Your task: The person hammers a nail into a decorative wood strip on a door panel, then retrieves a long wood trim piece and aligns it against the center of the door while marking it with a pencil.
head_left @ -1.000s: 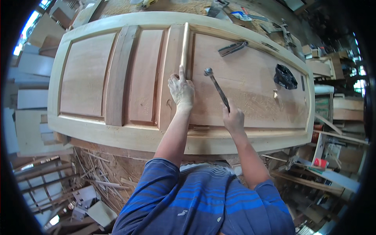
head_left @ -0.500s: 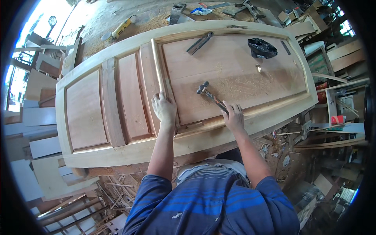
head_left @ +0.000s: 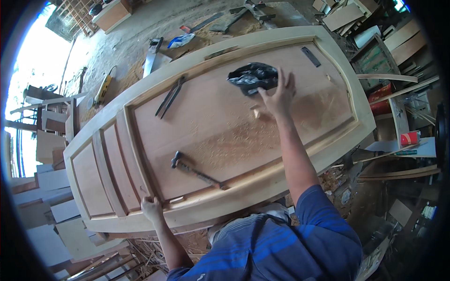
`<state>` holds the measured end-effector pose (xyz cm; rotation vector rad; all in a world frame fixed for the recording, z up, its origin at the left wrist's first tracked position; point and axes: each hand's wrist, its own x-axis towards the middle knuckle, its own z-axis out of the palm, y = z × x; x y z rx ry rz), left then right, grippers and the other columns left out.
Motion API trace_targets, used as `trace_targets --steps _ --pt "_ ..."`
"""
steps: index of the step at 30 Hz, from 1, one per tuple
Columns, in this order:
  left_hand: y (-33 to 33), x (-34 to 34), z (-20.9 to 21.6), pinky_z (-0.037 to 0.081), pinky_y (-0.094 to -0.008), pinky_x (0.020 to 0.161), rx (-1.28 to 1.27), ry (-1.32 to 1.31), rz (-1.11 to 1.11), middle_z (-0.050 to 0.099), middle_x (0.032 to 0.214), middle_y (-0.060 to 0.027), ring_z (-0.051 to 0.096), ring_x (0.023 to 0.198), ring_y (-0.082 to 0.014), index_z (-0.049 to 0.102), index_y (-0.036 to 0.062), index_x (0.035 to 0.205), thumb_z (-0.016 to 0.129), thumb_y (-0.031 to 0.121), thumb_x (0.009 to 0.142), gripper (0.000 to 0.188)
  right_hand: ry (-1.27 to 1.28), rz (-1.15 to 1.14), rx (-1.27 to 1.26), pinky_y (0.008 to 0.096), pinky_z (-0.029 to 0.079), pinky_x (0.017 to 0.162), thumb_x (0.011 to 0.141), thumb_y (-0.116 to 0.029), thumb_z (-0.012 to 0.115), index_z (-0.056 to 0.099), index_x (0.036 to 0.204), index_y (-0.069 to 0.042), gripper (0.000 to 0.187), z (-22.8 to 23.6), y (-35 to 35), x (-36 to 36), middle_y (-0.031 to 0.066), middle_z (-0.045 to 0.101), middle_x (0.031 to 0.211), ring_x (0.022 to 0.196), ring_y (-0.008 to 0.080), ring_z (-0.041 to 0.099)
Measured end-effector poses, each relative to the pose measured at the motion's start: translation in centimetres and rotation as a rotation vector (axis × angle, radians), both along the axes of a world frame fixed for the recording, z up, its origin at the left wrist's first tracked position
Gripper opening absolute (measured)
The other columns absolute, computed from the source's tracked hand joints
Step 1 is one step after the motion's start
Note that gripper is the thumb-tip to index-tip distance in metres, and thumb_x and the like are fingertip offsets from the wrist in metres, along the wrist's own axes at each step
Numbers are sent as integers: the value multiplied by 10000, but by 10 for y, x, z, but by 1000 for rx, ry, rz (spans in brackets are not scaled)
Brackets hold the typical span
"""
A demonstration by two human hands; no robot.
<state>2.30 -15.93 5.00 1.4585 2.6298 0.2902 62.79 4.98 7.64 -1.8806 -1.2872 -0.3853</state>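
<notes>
at the fingertips of the right hand (head_left: 280, 98), a crumpled black plastic bag (head_left: 253, 78) sits on a long wooden door (head_left: 234, 201), which lies flat. r. fingers are spread wide, thumb well apart from the rest, at the bag's right side; thumb tip overlaps the bag's lower edge in this view, but can't tell if it's touching or just above. just below that thumb, a small pale scrap (head_left: 256, 112) lies on the door's large panel (head_left: 206, 107). past the r. fingertips, up & to the right, a dark flat strip (head_left: 311, 56) lies nr the panel's far corner.

well apart from the r. fingers, down to the left, the left hand (head_left: 152, 208) is at the door's near side, by the lower end of a pale moulding strip (head_left: 140, 157). l. fingers are curled in & close together; can't tell if they pinch anything.

btwn the hands, closer to the l. fingers, a hammer (head_left: 196, 172) lies on the panel, head up-left, handle end at the panel's near edge. wood shavings (head_left: 234, 145) are scattered btwn hammer & r. hand. left of the r. fingers, past the bag, pincers (head_left: 177, 87) lie nr the far edge, handles toward the person. farther beyond, off the door: a handsaw (head_left: 150, 58) & a yellow power tool (head_left: 103, 90).
</notes>
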Motion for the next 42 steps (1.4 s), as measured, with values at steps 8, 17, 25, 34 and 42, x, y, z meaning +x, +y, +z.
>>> trace_targets --steps 8,17,25,34,42 --pt "11 18 -11 554 -497 856 -64 128 232 727 893 -183 710 887 -377 700 -8 956 730 149 774 242 338 895 -438 434 579 890 708 -116 882 788 1068 -88 373 -50 -18 2 184 740 1001 962 367 719" --pt "23 14 -5 539 -485 748 -167 192 138 690 795 -165 684 772 -350 668 9 878 748 174 765 215 1133 1092 -690 387 597 856 915 -202 815 795 1131 -82 249 1 12 95 170 767 1010 941 295 763" --pt "9 -10 -9 547 -484 693 -121 165 85 691 757 -176 690 721 -365 677 32 849 770 235 777 235 308 326 -426 448 594 856 884 -197 819 813 1116 -98 252 -65 124 74 142 786 1010 938 317 757" --pt "28 14 -8 556 -529 897 -147 82 120 712 994 -234 693 989 -425 674 -6 955 792 314 802 373 357 324 -510 343 588 842 881 -205 835 836 1024 -96 180 -62 132 99 96 820 967 894 199 780" --pt "-15 7 20 569 -442 976 123 -385 186 742 1112 -177 712 1117 -344 701 0 1231 782 207 875 419 897 794 -531 259 546 743 969 -104 786 812 1063 -35 120 37 -58 -149 19 778 913 821 86 679"
